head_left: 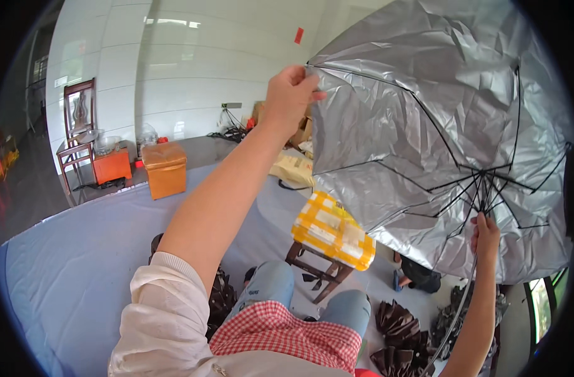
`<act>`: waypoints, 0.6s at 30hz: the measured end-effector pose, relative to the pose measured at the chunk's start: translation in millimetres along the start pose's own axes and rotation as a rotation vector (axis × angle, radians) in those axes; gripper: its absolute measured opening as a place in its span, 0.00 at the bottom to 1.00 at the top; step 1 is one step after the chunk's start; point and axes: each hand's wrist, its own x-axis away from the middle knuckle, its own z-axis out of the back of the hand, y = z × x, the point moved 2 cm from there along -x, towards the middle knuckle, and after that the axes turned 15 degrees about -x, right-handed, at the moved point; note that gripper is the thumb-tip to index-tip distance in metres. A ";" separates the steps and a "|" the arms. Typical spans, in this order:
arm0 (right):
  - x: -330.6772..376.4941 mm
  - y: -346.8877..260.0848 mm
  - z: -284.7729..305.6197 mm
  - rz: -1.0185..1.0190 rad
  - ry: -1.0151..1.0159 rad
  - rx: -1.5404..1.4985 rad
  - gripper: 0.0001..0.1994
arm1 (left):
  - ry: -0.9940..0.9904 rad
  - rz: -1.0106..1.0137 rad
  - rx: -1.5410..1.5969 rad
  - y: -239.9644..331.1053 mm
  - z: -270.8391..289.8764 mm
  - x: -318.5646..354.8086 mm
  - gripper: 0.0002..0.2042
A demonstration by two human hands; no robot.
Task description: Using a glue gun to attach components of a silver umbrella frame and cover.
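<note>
White tiled wall (199,56) at back, glossy; reflects light near top, bears small red patch (299,36). Shiny grey floor (26,210) at left; gives way to light blue sheet (67,295). Dark wooden chair (75,138) near wall; just beside, red-orange box (112,166), then tan cube seat (165,168). Wall socket (232,105) above tangled black cables (230,133). Low wooden stool (334,231) mid-floor, yellow-and-white checked on top. Bright window (540,308) at lower right.

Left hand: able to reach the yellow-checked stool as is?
Probably not without letting go: the left hand holds the rim of the silver umbrella; the yellow-checked stool looks mostly uncovered.
</note>
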 end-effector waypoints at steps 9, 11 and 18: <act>28.8 -2.9 -27.3 -0.065 -0.166 -0.117 0.17 | 0.438 -0.054 -0.326 53.8 40.8 -9.0 0.15; 21.6 -2.6 -32.8 -0.181 -0.146 -0.199 0.19 | 0.366 -0.039 -0.410 68.6 32.5 4.5 0.17; 8.0 17.1 -24.4 -0.236 -0.144 -0.308 0.19 | -0.059 -0.030 -0.845 31.2 50.2 17.0 0.27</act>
